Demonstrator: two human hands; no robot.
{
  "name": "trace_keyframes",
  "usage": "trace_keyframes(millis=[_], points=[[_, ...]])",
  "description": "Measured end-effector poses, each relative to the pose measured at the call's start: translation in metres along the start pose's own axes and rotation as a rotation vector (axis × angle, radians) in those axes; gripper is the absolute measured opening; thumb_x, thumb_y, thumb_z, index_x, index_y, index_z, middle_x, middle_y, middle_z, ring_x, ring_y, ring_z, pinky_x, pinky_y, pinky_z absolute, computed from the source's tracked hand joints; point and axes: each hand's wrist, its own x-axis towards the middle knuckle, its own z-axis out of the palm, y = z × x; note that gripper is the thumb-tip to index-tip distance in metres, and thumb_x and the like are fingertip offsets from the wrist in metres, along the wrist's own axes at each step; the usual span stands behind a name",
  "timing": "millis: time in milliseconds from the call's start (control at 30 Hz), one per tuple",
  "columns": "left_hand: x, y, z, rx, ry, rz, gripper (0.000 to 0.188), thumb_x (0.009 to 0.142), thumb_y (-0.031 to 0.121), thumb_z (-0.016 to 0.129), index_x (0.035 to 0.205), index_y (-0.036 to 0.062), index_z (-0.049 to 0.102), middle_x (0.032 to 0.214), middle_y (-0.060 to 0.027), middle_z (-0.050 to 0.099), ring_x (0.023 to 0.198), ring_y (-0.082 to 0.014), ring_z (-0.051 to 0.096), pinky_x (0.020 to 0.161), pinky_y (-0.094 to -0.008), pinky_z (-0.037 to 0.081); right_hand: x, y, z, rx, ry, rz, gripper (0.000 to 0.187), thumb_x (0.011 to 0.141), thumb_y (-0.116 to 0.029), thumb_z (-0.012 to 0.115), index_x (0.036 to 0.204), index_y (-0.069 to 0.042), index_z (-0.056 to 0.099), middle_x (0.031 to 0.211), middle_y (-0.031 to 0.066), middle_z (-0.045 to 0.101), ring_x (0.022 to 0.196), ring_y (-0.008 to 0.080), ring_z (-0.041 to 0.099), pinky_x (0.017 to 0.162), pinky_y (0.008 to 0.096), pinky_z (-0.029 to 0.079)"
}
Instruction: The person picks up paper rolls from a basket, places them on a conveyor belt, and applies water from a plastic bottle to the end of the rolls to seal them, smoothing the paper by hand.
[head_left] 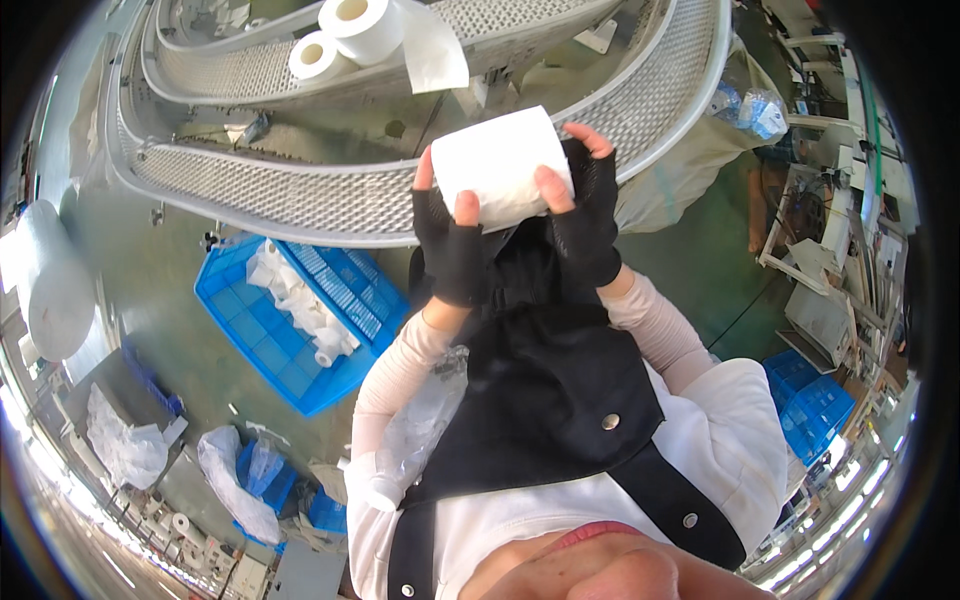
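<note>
A white toilet paper roll point(500, 160) is held up in front of my chest, lying on its side. My left hand point(448, 235), in a black fingerless glove, grips its left end with the thumb on the near face. On the right end, my right hand point(587, 210), gloved the same way, closes round it with its thumb pressed on the paper. Both hands are above the near edge of a curved metal conveyor point(280, 190). Farther off on the conveyor's inner track sit a large white roll point(375, 40) with a loose sheet hanging and a smaller roll point(318, 62).
A blue plastic crate point(250, 330) with white paper scraps stands on the floor at the left, below the conveyor. A pale sack point(680, 175) hangs by the conveyor's right bend. Another blue crate point(810, 400) and machine frames point(830, 230) line the right side.
</note>
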Motion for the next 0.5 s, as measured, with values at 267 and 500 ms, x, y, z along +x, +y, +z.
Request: trace_keyframes(millis=[267, 500], points=[[-0.001, -0.001, -0.004, -0.06, -0.051, -0.099, 0.059, 0.096, 0.026, 0.052, 0.142, -0.0001, 0.027, 0.134, -0.0149, 0.044, 0.12, -0.0224, 0.046, 0.1, -0.0353, 0.038, 0.0, 0.002, -0.014, 0.165, 0.04, 0.151, 0.042, 0.089, -0.009, 0.056, 0.127, -0.001, 0.04, 0.097, 0.0045, 0.059, 0.086, 0.0094, 0.054, 0.079, 0.0244, 0.043], [0.005, -0.03, -0.014, 0.073, -0.151, -0.084, 0.055, 0.095, 0.034, 0.05, 0.136, 0.0001, 0.033, 0.124, -0.0144, 0.051, 0.11, -0.0227, 0.054, 0.093, -0.0327, 0.044, 0.015, 0.03, -0.031, 0.142, 0.028, 0.274, 0.038, 0.094, -0.019, 0.046, 0.126, 0.001, 0.045, 0.099, 0.007, 0.06, 0.092, 0.0119, 0.056, 0.084, 0.0245, 0.043]])
